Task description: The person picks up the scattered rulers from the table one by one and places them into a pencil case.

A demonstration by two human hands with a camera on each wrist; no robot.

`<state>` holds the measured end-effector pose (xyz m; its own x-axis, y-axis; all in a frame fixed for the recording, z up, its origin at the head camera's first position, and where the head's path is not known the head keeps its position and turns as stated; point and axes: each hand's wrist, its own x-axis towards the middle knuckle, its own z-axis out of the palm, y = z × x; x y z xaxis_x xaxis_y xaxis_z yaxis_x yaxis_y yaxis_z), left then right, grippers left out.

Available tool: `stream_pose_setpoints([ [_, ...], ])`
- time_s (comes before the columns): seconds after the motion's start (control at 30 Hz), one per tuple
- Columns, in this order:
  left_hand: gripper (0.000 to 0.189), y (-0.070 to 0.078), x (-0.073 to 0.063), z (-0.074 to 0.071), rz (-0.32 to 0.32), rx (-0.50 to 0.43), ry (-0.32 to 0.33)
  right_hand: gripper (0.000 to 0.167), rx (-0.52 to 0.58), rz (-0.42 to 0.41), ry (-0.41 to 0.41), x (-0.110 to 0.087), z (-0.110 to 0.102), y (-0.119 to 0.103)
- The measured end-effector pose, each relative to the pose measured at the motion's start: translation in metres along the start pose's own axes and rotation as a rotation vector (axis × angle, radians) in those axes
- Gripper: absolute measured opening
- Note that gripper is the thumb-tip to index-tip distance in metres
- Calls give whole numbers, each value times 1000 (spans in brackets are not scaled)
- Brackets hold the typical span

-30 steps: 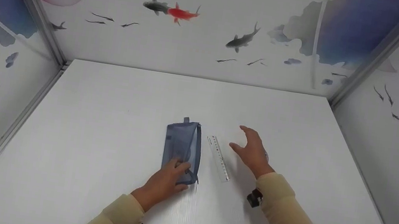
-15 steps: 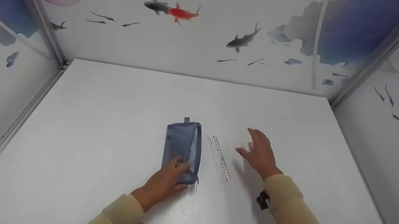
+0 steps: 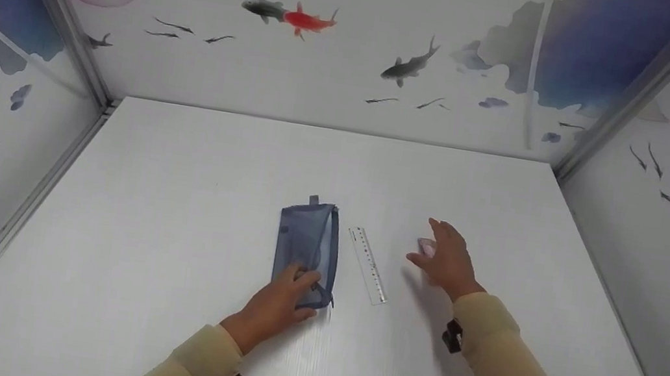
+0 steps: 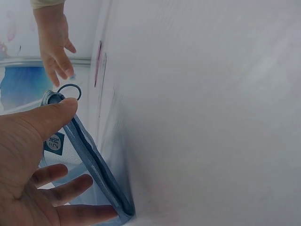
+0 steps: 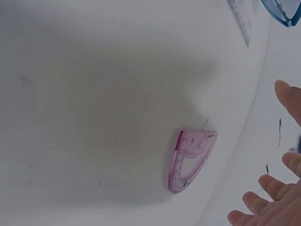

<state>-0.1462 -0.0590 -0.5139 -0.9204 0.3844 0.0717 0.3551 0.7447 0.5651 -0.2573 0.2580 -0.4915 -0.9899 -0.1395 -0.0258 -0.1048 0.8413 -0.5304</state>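
A blue mesh pencil case (image 3: 300, 229) with a zip along its right edge lies in the middle of the table. My left hand (image 3: 270, 310) holds its near end; in the left wrist view the thumb is at the zipped edge (image 4: 96, 160) and the other fingers spread along the side. To the right of the case lies a clear ruler (image 3: 368, 265). My right hand (image 3: 450, 262), fingers spread and apart, hovers by a pink see-through protractor (image 3: 426, 247), partly hidden by it in the head view. The right wrist view shows the protractor (image 5: 200, 141) flat on the table, untouched.
The white tabletop (image 3: 190, 194) is enclosed by printed panels at the back (image 3: 336, 83), the left and the right. Fish and petals on them are flat pictures.
My right hand has moved to the right, away from the ruler and over to the protractor, more of which now shows. My left hand and the pencil case stay put.
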Motion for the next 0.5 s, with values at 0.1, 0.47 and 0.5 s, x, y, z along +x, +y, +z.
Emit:
stream_pose_setpoints([
  [0.1, 61, 0, 0, 0, -1, -2, -3, 83, -20, 8, -10, -1, -3, 4],
  [0.47, 61, 0, -1, -2, 17, -4, 5, 84, -36, 66, -65, 1, -5, 22],
  [0.5, 61, 0, -1, -2, 14, -5, 2, 84, -42, 66, -65, 2, -4, 23],
])
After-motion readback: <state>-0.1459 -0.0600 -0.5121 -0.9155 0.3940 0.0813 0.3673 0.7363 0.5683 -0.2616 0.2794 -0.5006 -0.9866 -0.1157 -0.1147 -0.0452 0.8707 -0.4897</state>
